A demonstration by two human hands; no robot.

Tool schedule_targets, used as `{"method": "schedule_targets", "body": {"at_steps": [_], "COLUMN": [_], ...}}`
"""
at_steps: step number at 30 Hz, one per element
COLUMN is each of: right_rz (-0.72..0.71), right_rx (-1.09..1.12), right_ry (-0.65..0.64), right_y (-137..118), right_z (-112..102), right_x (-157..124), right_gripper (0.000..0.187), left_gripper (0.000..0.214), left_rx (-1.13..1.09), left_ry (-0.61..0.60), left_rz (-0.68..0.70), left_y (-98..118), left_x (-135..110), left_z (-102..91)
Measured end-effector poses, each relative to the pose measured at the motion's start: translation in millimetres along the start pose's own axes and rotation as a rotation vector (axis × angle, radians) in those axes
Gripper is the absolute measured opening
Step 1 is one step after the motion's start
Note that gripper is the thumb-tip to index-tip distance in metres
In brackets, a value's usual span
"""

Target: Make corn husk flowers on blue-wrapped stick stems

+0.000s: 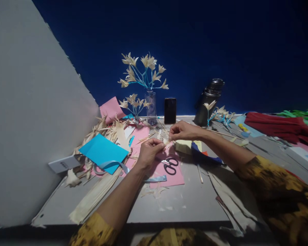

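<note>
My left hand [151,152] is closed in a pinch on a small cream husk flower [166,141] above the pink paper. Just to its upper right, my right hand [183,131] is also pinched, its fingertips beside the flower; what lies between them is too small to make out. Below the hands, black-handled scissors [170,166] rest on pink paper [178,179]. A light blue ribbon [157,178] lies near my left wrist. Finished-looking cream flowers on blue stems [146,70] stand in a clear glass vase [151,111] behind.
Dried husks [94,135] pile up on the left around a blue sheet [104,152]. A phone [170,111] and dark flask [209,102] stand by the blue wall. On the right lie a navy strap-like item [204,155], red cloth [277,126] and more flowers [224,114].
</note>
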State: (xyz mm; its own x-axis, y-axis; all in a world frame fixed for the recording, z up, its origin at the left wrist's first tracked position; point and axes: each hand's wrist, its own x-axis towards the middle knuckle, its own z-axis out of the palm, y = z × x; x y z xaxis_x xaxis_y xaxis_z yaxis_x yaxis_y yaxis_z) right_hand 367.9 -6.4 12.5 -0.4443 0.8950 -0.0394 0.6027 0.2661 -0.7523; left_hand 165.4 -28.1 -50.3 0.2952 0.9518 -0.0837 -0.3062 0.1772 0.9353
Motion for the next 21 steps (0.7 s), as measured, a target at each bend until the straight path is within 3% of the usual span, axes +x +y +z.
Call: {"method": "schedule_targets", "body": {"at_steps": [21], "right_rz": [-0.006], "right_rx": [-0.014], "right_ry": [-0.015], "right_y": [-5.0], "right_z": [6.9], "right_x": [0.3], "right_gripper": [0.02], "left_gripper": [0.021], "left_rx": [-0.037], "left_ry": [-0.114], "left_rz": [-0.055], "left_y": [2.6], "left_x": [-3.8], "left_z": [0.9]}}
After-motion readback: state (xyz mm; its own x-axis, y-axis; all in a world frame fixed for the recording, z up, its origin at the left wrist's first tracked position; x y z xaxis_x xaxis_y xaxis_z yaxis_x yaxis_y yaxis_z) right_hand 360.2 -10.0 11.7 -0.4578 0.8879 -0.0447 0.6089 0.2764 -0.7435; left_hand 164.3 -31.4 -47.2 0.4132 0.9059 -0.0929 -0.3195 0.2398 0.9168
